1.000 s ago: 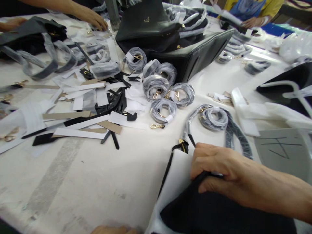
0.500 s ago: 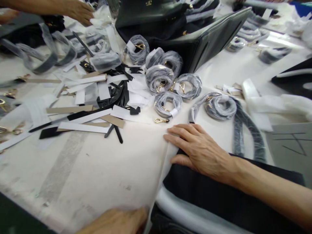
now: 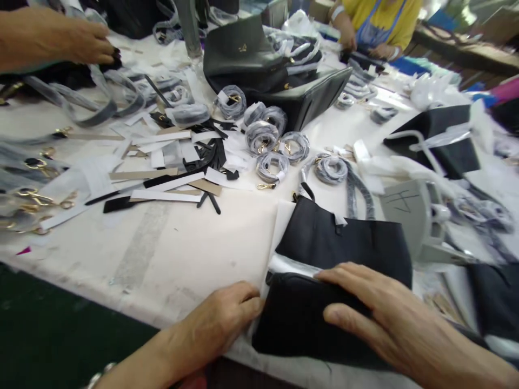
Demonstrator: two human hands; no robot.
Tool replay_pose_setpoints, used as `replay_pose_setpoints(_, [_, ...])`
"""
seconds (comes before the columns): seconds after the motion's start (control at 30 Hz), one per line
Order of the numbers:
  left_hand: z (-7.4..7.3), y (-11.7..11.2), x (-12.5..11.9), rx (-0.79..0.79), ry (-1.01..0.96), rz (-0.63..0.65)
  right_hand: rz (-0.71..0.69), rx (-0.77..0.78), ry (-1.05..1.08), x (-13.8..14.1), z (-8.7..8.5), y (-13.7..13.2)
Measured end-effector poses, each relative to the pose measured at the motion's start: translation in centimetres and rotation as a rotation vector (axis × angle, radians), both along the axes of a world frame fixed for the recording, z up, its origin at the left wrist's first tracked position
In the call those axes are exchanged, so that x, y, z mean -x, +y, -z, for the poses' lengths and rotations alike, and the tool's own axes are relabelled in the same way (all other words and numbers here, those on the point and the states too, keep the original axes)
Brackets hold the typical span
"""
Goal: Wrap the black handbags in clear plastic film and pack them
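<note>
A black handbag (image 3: 344,240) lies on the table in front of me, with clear wrapping (image 3: 298,266) across its middle and a white sheet (image 3: 283,219) under its left side. My right hand (image 3: 377,305) rests on the near black part of the bag, fingers stretched out and thumb apart. At the bag's left edge is my left hand (image 3: 229,310), its fingers curled and thumb pressed in; what it pinches is hidden. Beyond the bag, a wrapped strap (image 3: 332,170) lies coiled, one length trailing toward the bag.
Several coiled straps (image 3: 261,138) with gold clasps lie ahead, before a large black bag (image 3: 247,59). Black and white strips (image 3: 170,183) are scattered to the left. A grey holder (image 3: 405,208) stands right. Another person's hand (image 3: 87,43) reaches in at upper left; a person in yellow (image 3: 373,27) works behind.
My right hand has moved back from the bag's far edge to its near part. More of my left hand shows, at the bag's left edge. The view has tilted up and shows more background.
</note>
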State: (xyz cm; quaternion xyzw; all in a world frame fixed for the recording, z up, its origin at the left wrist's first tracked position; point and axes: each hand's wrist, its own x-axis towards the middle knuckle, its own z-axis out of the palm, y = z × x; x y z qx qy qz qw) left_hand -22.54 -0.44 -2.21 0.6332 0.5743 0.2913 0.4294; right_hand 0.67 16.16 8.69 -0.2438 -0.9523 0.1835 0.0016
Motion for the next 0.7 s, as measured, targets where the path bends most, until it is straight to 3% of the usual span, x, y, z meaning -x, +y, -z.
replay_pose_setpoints(0.1, [0.5,1.2,-0.8,-0.160,0.077,0.120,0.130,-0.056,0.049,-0.1,2.0,-2.5])
replay_pose_setpoints(0.2, [0.0,2.4,-1.7,-0.170,0.016,-0.024,0.249,-0.045,0.144,0.4,3.0,-3.1])
replay_pose_setpoints(0.37, [-1.0,4.2,-3.0,0.059,-0.090,-0.271,0.362,-0.031,0.168,1.0,2.9,-3.2])
replay_pose_setpoints(0.53, [-0.6,3.1,-2.7,0.324,-0.415,-0.242,0.347,-0.181,0.116,2.1,5.0,-2.5])
replay_pose_setpoints(0.6, [-0.4,2.1,-2.8,0.234,-0.347,-0.268,0.337,-0.195,0.071,2.8,5.8,-2.1])
replay_pose_setpoints(0.7, [-0.2,1.6,-3.7,-0.058,-0.143,-0.463,0.336,-0.177,0.051,3.5,6.2,-2.0])
